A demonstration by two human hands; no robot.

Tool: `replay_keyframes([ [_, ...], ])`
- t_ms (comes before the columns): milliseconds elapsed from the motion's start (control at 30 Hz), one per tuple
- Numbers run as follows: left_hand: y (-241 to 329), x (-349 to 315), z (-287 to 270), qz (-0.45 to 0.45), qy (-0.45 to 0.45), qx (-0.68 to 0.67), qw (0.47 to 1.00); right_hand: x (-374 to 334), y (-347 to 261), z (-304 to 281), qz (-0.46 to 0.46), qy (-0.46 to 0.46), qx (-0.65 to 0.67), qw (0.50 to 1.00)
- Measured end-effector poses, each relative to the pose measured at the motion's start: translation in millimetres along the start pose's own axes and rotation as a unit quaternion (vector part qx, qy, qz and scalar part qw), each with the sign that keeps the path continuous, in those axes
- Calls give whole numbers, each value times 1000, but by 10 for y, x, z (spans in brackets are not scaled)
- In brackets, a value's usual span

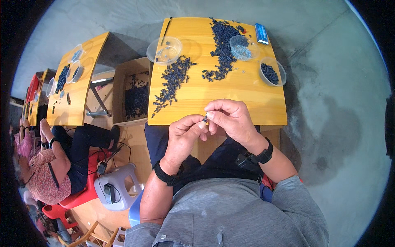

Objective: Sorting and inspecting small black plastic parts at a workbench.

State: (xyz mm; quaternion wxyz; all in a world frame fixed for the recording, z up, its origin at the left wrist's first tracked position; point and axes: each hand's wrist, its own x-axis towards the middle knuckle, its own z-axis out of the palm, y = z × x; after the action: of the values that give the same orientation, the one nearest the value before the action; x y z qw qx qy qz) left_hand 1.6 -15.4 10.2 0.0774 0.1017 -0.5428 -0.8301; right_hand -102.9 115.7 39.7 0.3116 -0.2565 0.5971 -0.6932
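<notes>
Just past the near edge of the yellow table (pixel 263 107), both hands meet over my lap. My left hand (pixel 184 135) pinches a small dark cylindrical piece (pixel 205 119) between thumb and fingertips. From the other side, the thumb and forefinger of my right hand (pixel 231 118) close on the same piece, and the fingertips hide most of it. A loose pile of short dark pieces (pixel 176 78) lies beyond my left hand. Farther back spreads a larger heap of dark tubular pieces (pixel 222 39).
Clear tubs stand on the table: one at left (pixel 150 53), one with small silvery parts (pixel 242 52), one with dark pieces (pixel 270 73). A blue box (pixel 261 33) lies back right. Left are a cardboard box (pixel 119 88), a second table (pixel 82 94) and a seated person (pixel 49 177).
</notes>
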Motion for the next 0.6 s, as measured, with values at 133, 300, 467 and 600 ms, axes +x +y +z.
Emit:
replay_keyframes([
  [133, 5, -7, 4, 3, -3, 4, 1000, -19, -26, 7, -11, -6, -14, 1000],
  [300, 15, -14, 6, 13, -12, 5, 1000, -36, -22, 7, -26, -11, -27, 999],
  [467, 21, -26, 5, -4, -5, -3, 1000, -35, -21, 12, -47, -14, -39, 998],
  [600, 7, -26, 1, -4, -2, -2, 1000, -42, -53, 27, -54, -10, -73, 996],
])
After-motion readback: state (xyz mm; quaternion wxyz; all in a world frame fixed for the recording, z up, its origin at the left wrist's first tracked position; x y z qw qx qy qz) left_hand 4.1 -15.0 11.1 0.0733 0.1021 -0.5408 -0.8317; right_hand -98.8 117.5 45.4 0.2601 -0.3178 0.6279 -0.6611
